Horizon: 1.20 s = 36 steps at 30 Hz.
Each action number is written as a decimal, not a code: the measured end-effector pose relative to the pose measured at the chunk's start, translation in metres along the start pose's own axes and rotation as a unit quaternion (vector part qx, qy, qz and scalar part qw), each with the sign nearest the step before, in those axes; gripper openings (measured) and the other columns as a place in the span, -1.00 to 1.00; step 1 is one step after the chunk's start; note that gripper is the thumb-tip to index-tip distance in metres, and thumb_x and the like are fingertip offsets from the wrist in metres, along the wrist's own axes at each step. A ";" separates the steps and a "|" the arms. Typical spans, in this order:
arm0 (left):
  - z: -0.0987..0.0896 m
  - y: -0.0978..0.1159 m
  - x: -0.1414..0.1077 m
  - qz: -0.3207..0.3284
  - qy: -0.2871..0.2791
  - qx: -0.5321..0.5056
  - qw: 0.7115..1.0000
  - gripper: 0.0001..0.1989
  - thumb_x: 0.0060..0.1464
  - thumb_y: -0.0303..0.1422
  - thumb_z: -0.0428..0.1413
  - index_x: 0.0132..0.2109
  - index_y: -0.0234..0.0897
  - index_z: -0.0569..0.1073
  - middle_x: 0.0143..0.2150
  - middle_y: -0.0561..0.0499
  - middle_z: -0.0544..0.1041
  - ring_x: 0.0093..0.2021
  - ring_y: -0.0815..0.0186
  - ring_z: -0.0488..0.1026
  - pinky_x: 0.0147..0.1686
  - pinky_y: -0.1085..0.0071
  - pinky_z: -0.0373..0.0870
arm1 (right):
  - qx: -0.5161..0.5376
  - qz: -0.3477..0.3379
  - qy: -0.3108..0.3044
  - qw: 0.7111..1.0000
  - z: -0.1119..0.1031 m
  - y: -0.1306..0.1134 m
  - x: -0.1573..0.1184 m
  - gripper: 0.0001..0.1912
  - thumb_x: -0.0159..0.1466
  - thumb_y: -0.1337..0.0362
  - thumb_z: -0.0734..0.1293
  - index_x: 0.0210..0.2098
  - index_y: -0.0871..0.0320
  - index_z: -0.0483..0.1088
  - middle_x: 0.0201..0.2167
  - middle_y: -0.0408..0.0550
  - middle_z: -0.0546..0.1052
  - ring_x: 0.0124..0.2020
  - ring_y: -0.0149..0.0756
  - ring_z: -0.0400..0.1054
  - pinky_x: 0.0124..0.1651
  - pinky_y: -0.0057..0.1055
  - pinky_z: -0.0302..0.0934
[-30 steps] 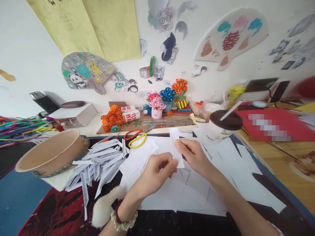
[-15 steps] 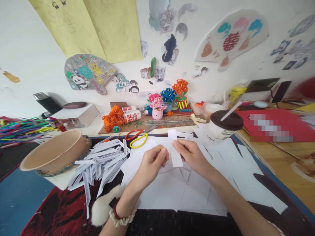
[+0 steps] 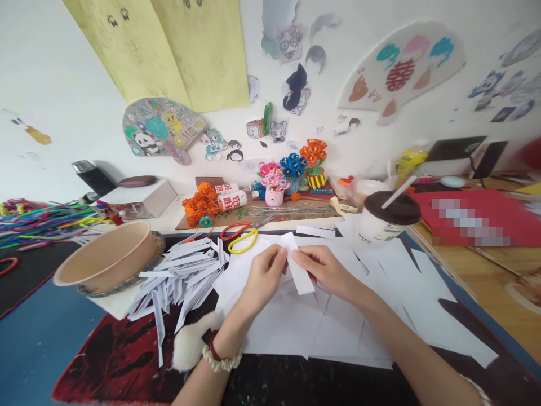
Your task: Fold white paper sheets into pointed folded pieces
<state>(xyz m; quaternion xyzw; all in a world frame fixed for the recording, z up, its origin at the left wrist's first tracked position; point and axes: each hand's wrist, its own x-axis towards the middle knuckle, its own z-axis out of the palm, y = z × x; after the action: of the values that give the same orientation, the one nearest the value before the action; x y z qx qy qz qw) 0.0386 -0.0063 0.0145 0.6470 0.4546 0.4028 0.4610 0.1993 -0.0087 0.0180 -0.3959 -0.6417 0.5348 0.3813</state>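
A white paper strip [image 3: 299, 272] stands tilted between my two hands, above the loose sheets. My right hand [image 3: 323, 264] pinches its right edge between thumb and fingers. My left hand [image 3: 265, 276] is closed at the strip's upper left edge, thumb against the paper; its fingertips are partly hidden. Under both hands spread overlapping white paper sheets [image 3: 279, 330]. To the left lies a heap of folded paper strips [image 3: 181, 276].
Scissors [image 3: 245, 239] with red and yellow handles lie behind the sheets. A lidded cup with a straw [image 3: 386, 217] stands at right, a round tan bowl [image 3: 105, 256] at left. Flower pots [image 3: 274, 196] and orange craft flowers [image 3: 203, 203] line the back. A fluffy white thing [image 3: 192, 341] touches my left wrist.
My left hand has come over to the strip's edge. The strip has tilted further, its top leaning left. The whole view has shifted slightly.
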 end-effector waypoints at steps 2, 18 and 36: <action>-0.001 -0.002 0.001 0.015 0.020 0.009 1.000 -0.65 0.21 -0.19 -0.03 -0.50 -0.25 0.21 -0.58 0.15 0.19 -0.54 0.42 0.09 -0.50 0.45 0.04 | -0.001 0.003 -0.021 1.000 0.000 -0.001 -0.001 -0.47 0.31 -0.09 0.18 -0.61 0.14 0.12 -0.68 -0.25 0.16 -0.63 -0.48 0.01 -0.57 -0.47 -0.10; -0.007 -0.003 0.000 0.034 0.105 0.018 0.994 -0.66 0.18 -0.20 0.01 -0.51 -0.26 0.26 -0.58 0.14 0.22 -0.55 0.42 0.13 -0.51 0.46 0.06 | 0.005 0.026 -0.100 0.995 0.000 0.002 -0.001 -0.49 0.33 -0.04 0.21 -0.61 0.15 0.12 -0.69 -0.25 0.21 -0.65 -0.50 0.11 -0.57 -0.49 -0.04; -0.001 0.001 -0.002 0.033 0.105 -0.003 0.994 -0.70 0.17 -0.20 0.05 -0.44 -0.29 0.39 -0.54 0.09 0.38 -0.54 0.41 0.27 -0.49 0.49 0.21 | 0.120 0.055 -0.009 0.991 0.009 0.006 0.006 -0.62 0.17 0.01 0.40 -0.51 0.21 0.35 -0.53 -0.13 0.44 -0.47 -0.36 0.37 -0.36 -0.39 0.24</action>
<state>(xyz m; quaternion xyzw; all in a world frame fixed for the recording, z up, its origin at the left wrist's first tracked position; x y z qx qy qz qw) 0.0369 -0.0084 0.0155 0.6143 0.4774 0.4854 0.3988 0.1896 -0.0064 0.0114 -0.3773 -0.5532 0.6317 0.3906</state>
